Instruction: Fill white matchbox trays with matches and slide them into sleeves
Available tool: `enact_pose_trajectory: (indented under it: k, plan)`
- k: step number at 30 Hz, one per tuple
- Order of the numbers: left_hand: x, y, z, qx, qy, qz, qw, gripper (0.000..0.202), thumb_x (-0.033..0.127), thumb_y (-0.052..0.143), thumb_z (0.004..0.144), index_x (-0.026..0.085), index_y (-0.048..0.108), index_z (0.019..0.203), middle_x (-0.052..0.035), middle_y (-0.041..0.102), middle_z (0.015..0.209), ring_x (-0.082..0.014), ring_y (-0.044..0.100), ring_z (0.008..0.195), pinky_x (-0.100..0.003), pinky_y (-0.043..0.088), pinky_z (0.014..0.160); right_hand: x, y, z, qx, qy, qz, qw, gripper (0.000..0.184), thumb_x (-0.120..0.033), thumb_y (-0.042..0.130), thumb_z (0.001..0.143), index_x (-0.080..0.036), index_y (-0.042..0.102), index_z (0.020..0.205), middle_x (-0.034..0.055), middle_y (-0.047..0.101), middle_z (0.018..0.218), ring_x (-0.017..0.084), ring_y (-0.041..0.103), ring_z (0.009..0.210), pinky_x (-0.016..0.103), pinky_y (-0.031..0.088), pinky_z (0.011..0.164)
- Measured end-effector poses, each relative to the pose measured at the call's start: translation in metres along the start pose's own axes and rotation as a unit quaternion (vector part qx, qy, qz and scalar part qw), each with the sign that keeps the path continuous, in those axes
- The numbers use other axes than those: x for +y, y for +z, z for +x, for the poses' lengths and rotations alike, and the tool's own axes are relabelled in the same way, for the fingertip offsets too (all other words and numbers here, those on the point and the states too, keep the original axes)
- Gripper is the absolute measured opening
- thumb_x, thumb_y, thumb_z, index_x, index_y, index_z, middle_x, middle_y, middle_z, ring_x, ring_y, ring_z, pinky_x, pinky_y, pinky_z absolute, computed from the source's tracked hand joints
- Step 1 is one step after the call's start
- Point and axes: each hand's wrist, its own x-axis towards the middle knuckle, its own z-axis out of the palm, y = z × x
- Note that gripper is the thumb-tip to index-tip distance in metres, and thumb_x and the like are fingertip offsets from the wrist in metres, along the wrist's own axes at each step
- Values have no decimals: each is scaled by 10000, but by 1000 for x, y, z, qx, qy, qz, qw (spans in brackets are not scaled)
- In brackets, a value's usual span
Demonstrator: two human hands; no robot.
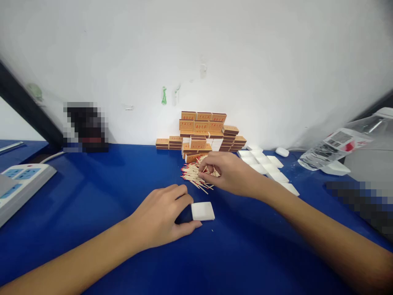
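Observation:
My left hand (164, 213) holds a small white matchbox tray (203, 211) by its edges, with the thumb at the near side and the fingers at the far left corner. The tray lies flat on the blue table. My right hand (225, 172) is at a loose heap of red-tipped matches (193, 174), its thumb and forefinger pinched on matchsticks. How many are between the fingertips cannot be seen. The hand covers the right part of the heap.
Stacked orange matchboxes (201, 126) stand against the wall behind the heap. To the right lie several white trays (260, 162), a white earphone case (282, 152) and a tilted plastic bottle (337, 145). A power strip (27, 192) sits at the left.

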Motion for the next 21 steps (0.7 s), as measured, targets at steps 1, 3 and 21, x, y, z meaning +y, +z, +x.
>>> enact_pose_trajectory:
  k: [1, 3, 21]
  plan:
    - [1, -1, 0, -5, -2, 4, 1000, 282, 473, 735, 934, 198, 722, 992, -46, 694, 913, -227, 680, 790, -385, 551, 645, -5, 5, 7, -19, -4, -27, 999, 115, -287, 671, 978, -191, 701, 924, 43, 704, 902, 171, 614, 790, 300, 418, 696]
    - [1, -3, -1, -17, -6, 9, 1000, 286, 461, 729, 940, 181, 736, 1000, -43, 691, 908, -233, 682, 798, -385, 547, 656, -15, 13, 19, -58, -10, -98, 993, 157, -320, 690, 973, -164, 705, 970, 86, 702, 1004, 197, 625, 846, 313, 411, 693]
    - [-4, -5, 0, -22, 3, 39, 999, 319, 488, 705, 960, 176, 736, 1015, -34, 693, 930, -223, 679, 796, -359, 490, 629, -29, -4, 27, -229, 69, -210, 948, 88, -236, 719, 953, -150, 738, 956, 103, 729, 981, 209, 654, 813, 296, 372, 611]
